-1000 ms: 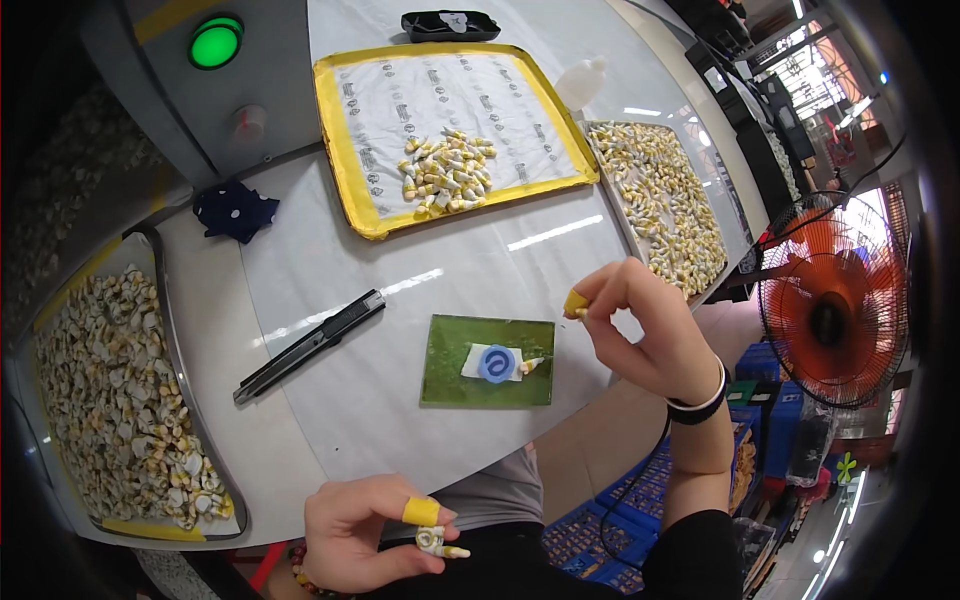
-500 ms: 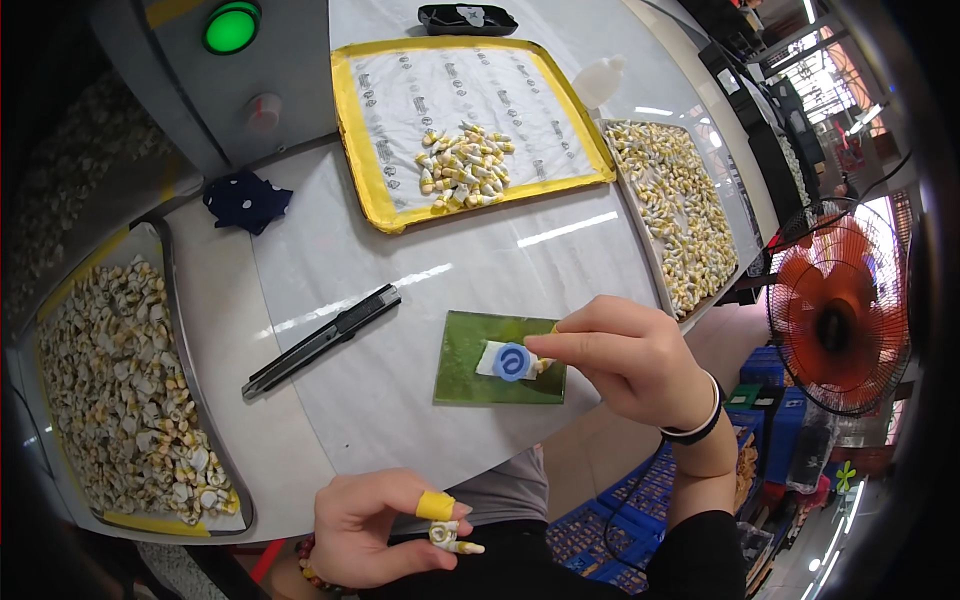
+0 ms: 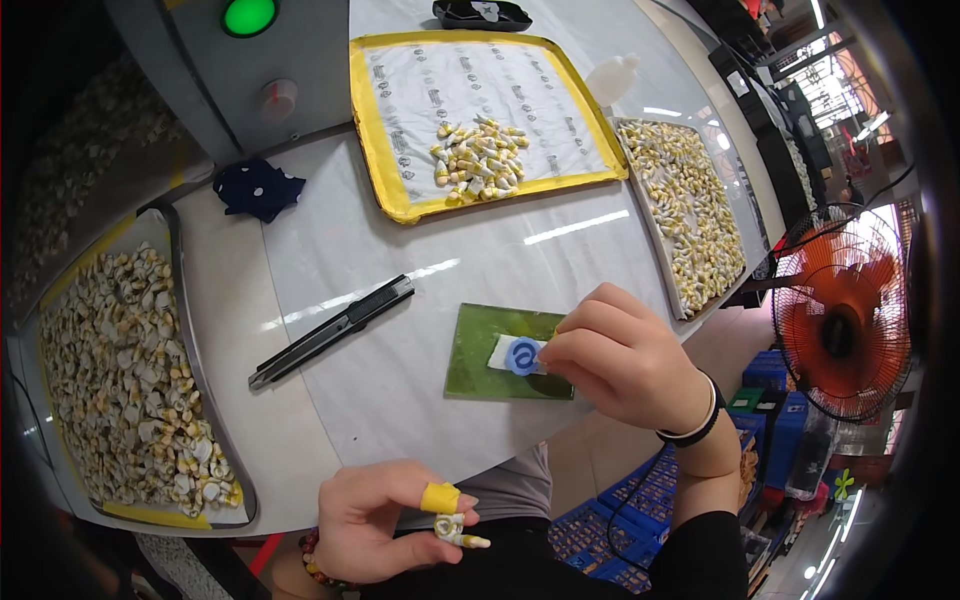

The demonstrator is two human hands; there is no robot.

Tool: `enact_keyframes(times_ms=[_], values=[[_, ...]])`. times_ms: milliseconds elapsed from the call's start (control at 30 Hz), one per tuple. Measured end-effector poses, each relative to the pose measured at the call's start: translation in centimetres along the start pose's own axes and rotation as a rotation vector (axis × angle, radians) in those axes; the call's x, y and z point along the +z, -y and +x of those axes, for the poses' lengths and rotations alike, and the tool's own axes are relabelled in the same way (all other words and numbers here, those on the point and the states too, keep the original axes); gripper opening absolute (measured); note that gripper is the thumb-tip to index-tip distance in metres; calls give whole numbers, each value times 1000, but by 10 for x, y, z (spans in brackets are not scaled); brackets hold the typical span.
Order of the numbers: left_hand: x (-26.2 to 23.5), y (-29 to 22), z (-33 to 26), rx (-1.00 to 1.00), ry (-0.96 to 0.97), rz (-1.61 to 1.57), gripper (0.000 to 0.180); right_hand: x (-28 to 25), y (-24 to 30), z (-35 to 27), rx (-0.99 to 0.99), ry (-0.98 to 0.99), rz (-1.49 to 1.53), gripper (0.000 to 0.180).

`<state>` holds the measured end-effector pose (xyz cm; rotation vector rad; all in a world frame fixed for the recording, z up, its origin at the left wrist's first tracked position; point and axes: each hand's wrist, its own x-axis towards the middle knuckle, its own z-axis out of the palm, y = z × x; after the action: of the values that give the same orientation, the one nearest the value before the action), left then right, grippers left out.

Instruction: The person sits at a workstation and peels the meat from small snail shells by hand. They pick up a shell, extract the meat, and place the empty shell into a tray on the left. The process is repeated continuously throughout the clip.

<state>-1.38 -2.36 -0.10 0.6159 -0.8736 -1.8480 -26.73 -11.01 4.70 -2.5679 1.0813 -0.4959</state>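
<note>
Low in the view, my left hand (image 3: 385,522) pinches a small white-and-yellow piece (image 3: 449,526) between thumb and forefinger; a narrow pointed end sticks out to the right. Yellow tape (image 3: 441,497) wraps that forefinger. My right hand (image 3: 628,362) is closed over the right side of a green glass plate (image 3: 472,372). Its fingertips press together at the right edge of a blue disc (image 3: 522,355) with a dark spiral mark, which lies on a white patch (image 3: 499,349) on the plate. Whatever those fingers hold is hidden.
A black utility knife (image 3: 335,330) lies left of the plate. Beyond is a yellow-edged tray (image 3: 400,212) with a heap of small pieces. Filled trays stand at left (image 3: 190,335) and right (image 3: 655,225). A dark dotted cloth (image 3: 258,190) and an orange fan (image 3: 840,320) flank the table.
My right fingers have curled in closer at the disc, and the small yellowish piece by them is now hidden. My left hand keeps its pinch. The whole view has shifted slightly.
</note>
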Motion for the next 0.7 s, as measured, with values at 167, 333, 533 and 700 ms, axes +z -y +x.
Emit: enact_keyframes(times_ms=[167,333,533,700], values=[[9,0,1,-11,-153,12,35,6,0,4,-46,31,5,16],[2,3,0,69,-66,66,34,6,5,5,-82,7,-39,19],[1,2,1,252,-18,326,35,-5,39,-2,-32,-177,412,19],[4,0,4,355,20,467,33,13,55,-5,-129,-220,698,19]])
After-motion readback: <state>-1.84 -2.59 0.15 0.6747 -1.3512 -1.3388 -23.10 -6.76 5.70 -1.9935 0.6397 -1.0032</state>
